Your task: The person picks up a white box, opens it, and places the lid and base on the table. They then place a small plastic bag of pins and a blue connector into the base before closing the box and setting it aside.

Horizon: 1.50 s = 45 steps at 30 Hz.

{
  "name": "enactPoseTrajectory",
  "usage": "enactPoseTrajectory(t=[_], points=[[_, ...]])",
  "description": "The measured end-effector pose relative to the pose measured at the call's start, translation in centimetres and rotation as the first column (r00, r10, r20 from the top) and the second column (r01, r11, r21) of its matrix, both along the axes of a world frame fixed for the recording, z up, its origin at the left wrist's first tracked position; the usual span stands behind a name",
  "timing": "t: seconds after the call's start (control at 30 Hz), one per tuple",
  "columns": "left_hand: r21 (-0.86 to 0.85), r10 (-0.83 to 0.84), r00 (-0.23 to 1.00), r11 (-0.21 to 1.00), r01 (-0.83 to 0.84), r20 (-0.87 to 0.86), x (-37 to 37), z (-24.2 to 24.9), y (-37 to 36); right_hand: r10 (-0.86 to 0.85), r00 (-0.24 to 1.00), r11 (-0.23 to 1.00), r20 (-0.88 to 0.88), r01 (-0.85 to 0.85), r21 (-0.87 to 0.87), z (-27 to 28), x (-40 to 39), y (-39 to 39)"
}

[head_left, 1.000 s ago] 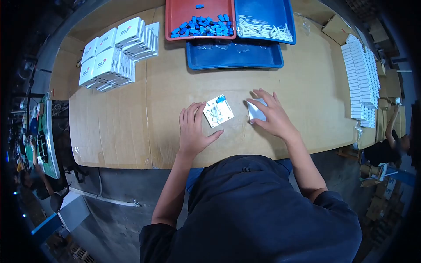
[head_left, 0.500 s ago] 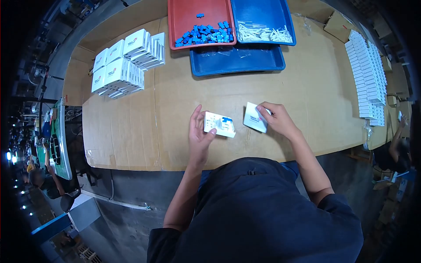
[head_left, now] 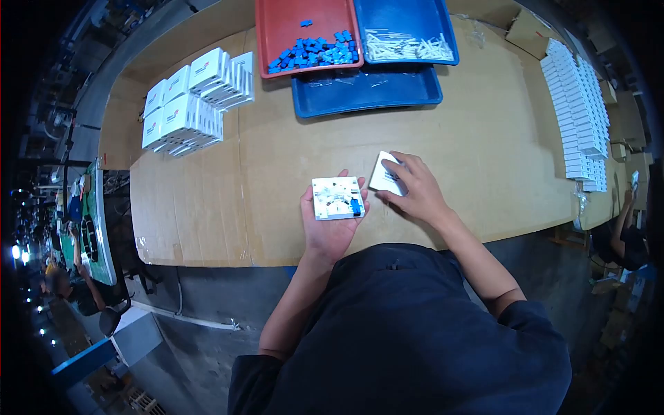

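A square white plastic shell (head_left: 333,194) lies face up across the palm and fingers of my left hand (head_left: 329,234). Its inner side shows, with a small blue piece (head_left: 357,207) at its lower right corner. Fingertips curl round the shell's right and far edges. To the right, my right hand (head_left: 418,188) grips a white printed cover (head_left: 379,178) between thumb and fingers, tilted just above the table. Part of the print is hidden by the fingers. The shell and the cover are apart, with a narrow gap between them.
A red tray (head_left: 304,14) of blue pieces and a blue tray (head_left: 408,10) of white sticks overlap another blue tray (head_left: 366,104). White printed cases (head_left: 181,114) stand stacked at left, more white parts (head_left: 577,117) at right. Other people are at both sides.
The shell in my left hand has turned and now lies flatter on the palm, its blue piece shifting from upper to lower right. My right hand has moved the cover slightly left and away from me.
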<state>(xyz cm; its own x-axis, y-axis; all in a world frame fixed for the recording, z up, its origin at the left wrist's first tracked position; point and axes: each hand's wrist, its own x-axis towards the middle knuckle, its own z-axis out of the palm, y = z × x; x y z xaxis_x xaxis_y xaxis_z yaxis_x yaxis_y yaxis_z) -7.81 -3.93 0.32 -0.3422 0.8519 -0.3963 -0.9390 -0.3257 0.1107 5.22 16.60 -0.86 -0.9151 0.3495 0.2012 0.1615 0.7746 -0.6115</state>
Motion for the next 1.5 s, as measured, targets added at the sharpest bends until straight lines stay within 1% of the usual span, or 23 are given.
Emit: enactPoseTrajectory(t=[0.03, 0.07, 0.1, 0.13, 0.17, 0.23, 0.33, 0.47, 0.53, 0.57, 0.63, 0.67, 0.7, 0.77, 0.83, 0.93, 1.03, 1.1, 1.23, 1.3, 1.37, 1.43, 1.5], points=[[0.022, 0.012, 1.000, 1.000, -0.012, 0.005, 0.1, 0.1, 0.0, -0.014, 0.999, 0.993, -0.051, 0.008, -0.118, 0.5, -0.1, 0.4], [0.045, 0.021, 1.000, 0.999, -0.021, 0.012, 0.3, 0.3, 0.1, -0.029, 0.998, 0.994, -0.048, 0.023, -0.106, 1.0, -0.3, 0.8], [0.059, 0.003, 1.000, 0.998, -0.004, 0.016, 0.3, 0.5, 0.2, -0.123, 0.979, 0.665, -0.161, -0.039, -0.746, 1.8, -0.7, 1.2], [0.031, -0.034, 0.999, 0.999, 0.034, -0.006, 0.4, 1.1, 0.3, -0.273, 0.943, 0.001, -0.189, -0.196, -0.981, 3.0, -0.9, 1.5], [0.001, -0.070, 0.997, 0.998, 0.070, -0.027, 0.5, 1.4, 0.4, -0.291, 0.926, -0.170, -0.242, -0.299, -0.939, 5.4, -0.8, 1.8], [0.032, -0.123, 0.992, 0.992, 0.124, -0.022, 0.6, 0.9, 0.8, -0.320, 0.892, -0.247, -0.318, -0.402, -0.882, 7.6, -0.9, 2.5], [0.003, -0.179, 0.982, 0.984, 0.179, 0.064, 0.9, 1.0, 1.3, -0.319, 0.872, -0.289, -0.372, -0.463, -0.838, 8.6, -0.9, 3.0], [0.037, -0.174, 0.980, 0.984, 0.172, 0.091, 1.3, 1.4, 2.3, -0.339, 0.882, -0.305, -0.328, -0.433, -0.848, 8.1, -1.0, 3.1], [0.039, -0.148, 0.983, 0.989, 0.145, 0.110, 1.5, 1.9, 2.7, -0.289, 0.914, -0.243, -0.285, -0.358, -0.901, 7.6, -1.1, 2.8], [0.040, -0.169, 0.980, 0.985, 0.166, 0.102, 1.5, 2.2, 2.9, -0.286, 0.917, -0.254, -0.279, -0.354, -0.900, 7.0, -1.2, 2.7], [0.035, -0.184, 0.978, 0.983, 0.182, 0.100, 1.5, 2.2, 3.3, -0.113, 0.978, 0.103, -0.174, -0.163, -0.981, 5.8, -1.4, 2.5], [0.029, -0.217, 0.972, 0.976, 0.215, 0.091, 1.5, 2.1, 3.4, -0.116, 0.981, 0.161, -0.156, -0.136, -0.978, 5.4, -1.6, 2.1], [0.025, -0.251, 0.965, 0.968, 0.249, 0.080, 1.6, 2.0, 3.5, -0.115, 0.982, 0.154, -0.150, -0.132, -0.979, 5.3, -1.6, 1.8], [0.062, -0.254, 0.964, 0.966, 0.250, 0.077, 1.9, 1.7, 3.7, 0.008, 0.998, 0.425, -0.061, -0.059, -0.903, 5.3, -1.7, 1.4], [0.042, -0.246, 0.968, 0.969, 0.245, 0.041, 2.3, 1.6, 3.7, 0.011, 0.998, 0.443, -0.064, -0.062, -0.894, 5.1, -1.8, 1.0], [0.029, -0.237, 0.971, 0.971, 0.236, 0.025, 2.5, 1.5, 3.7, 0.097, 0.994, 0.473, -0.050, -0.090, -0.877, 4.9, -1.8, 0.9], [0.014, -0.234, 0.971, 0.972, 0.234, 0.042, 2.5, 1.6, 3.9, 0.135, 0.991, 0.489, -0.002, -0.068, -0.870, 4.8, -1.8, 0.7], [0.013, -0.241, 0.969, 0.971, 0.241, 0.057, 2.5, 1.2, 3.8, 0.173, 0.985, 0.537, 0.008, -0.087, -0.839, 5.0, -1.9, 0.6], [0.023, -0.264, 0.964, 0.964, 0.264, 0.030, 2.5, 0.1, 3.6, 0.201, 0.979, 0.525, -0.010, -0.117, -0.843, 3.7, -1.8, 0.3], [0.027, -0.257, 0.966, 0.966, 0.256, 0.022, 2.6, -0.2, 3.6, 0.247, 0.969, 0.574, 0.000, -0.146, -0.806, 3.3, -1.9, 0.3], [0.030, -0.250, 0.968, 0.968, 0.249, 0.013, 2.8, 0.6, 3.9, 0.245, 0.969, 0.560, 0.013, -0.131, -0.818, 2.5, -1.8, 0.0], [-0.168, -0.240, 0.971, 0.957, 0.237, 0.005, 3.0, 1.5, 4.5, 0.244, 0.969, 0.546, 0.023, -0.117, -0.830, 2.0, -1.8, 0.0], [-0.145, -0.241, 0.970, 0.960, 0.241, 0.019, 2.9, 0.6, 4.4, 0.312, 0.950, 0.604, 0.026, -0.177, -0.777, 1.7, -1.8, 0.2]])
